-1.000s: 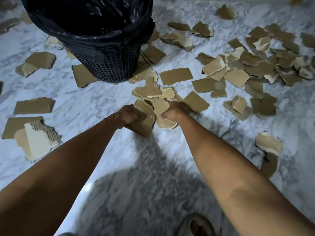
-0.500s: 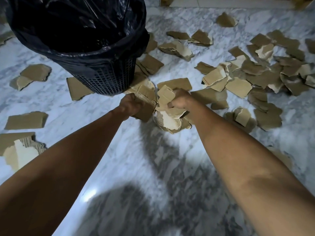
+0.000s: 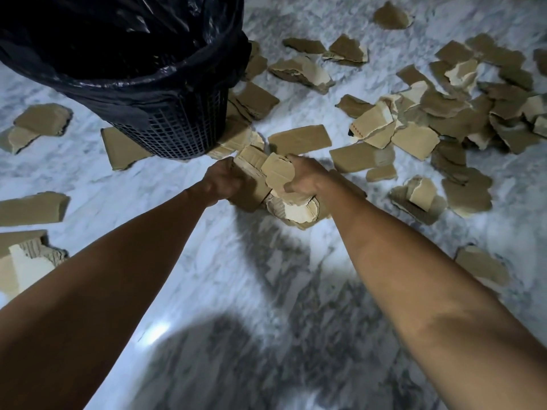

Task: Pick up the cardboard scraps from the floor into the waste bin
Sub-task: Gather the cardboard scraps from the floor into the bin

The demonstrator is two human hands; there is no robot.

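Both hands, left hand (image 3: 220, 180) and right hand (image 3: 305, 179), grip a bundle of cardboard scraps (image 3: 278, 184) just below the waste bin (image 3: 177, 125), above the floor (image 3: 236, 276).

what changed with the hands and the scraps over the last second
Both hands, left hand and right hand, closed on a bundle of scraps and lifted it off the floor toward the waste bin. The bin and the other scattered scraps stayed put.

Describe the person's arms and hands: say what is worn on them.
Both forearms are bare right to the picture's edge: no sleeves show. The left hand and right hand wear no gloves, and no watch, band or ring is visible.
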